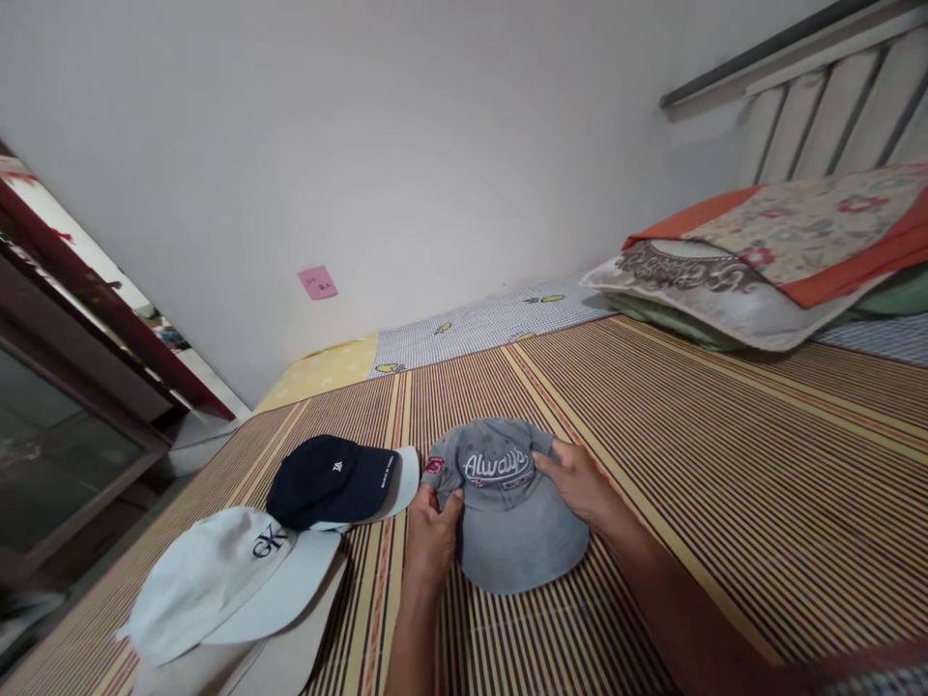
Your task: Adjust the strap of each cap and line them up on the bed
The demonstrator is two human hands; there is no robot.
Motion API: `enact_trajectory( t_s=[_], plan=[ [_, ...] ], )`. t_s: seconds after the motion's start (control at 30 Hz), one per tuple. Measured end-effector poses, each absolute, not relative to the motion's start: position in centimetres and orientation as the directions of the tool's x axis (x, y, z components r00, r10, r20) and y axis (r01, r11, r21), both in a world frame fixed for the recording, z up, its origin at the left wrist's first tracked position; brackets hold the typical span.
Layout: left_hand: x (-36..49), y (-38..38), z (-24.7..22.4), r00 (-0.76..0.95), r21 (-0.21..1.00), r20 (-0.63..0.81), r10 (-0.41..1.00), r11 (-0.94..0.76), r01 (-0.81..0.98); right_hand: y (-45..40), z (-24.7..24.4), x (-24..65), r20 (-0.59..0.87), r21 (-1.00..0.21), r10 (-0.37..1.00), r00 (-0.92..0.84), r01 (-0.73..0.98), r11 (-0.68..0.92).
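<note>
A grey baseball cap [522, 541] with white "Always" lettering is between my hands, its brim toward me, over the striped mat. My left hand [433, 527] pinches its left side, thumb on the front and fingers behind. My right hand [580, 483] grips the opposite side the same way, near the end of the lettering. To the left, a navy cap [326, 483] lies on top of a paler one whose brim [407, 478] sticks out. Nearer to me, a white cap [210, 580] with dark letters rests on a beige cap [279, 667].
The striped mat [725, 464] covers the bed. Pillows [768, 290] under an orange-edged floral cloth [819, 217] lie at the back right, below a radiator [833, 116]. A pink note [317, 282] is on the wall. A glass-fronted cabinet [58, 445] stands at the left.
</note>
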State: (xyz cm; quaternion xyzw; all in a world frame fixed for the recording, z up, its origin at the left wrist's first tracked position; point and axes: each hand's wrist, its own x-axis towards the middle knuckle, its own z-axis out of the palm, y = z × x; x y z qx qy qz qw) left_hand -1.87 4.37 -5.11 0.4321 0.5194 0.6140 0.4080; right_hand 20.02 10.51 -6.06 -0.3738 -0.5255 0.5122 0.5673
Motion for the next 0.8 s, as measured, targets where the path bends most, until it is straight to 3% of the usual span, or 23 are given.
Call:
enact_trajectory(
  t_s=[0.27, 0.47, 0.6, 0.8],
  plan=[
    [-2.1, 4.9, -6.1, -0.318, 0.984, 0.166, 0.933, -0.18, -0.013, 11.1, -7.1, 19.8, 0.213, -0.964, 0.976, -0.054, -0.176, 0.2],
    [-1.5, 4.4, -5.5, -0.254, 0.951, -0.006, 0.967, -0.073, -0.301, 10.5, -6.5, 20.0, 0.14, -0.948, 0.978, -0.154, -0.306, 0.088],
    [-0.4, 3.8, -5.0, -0.137, 0.826, -0.075, 0.988, -0.016, -0.563, 9.8, -5.7, 20.2, 0.04, -0.853, 0.949, -0.312, -0.506, -0.13],
    [-0.2, 3.8, -4.9, -0.028, 0.552, -0.121, 0.992, 0.044, -0.832, 9.5, -5.7, 19.8, -0.008, -0.788, 0.948, -0.318, -0.582, -0.202]
  ],
)
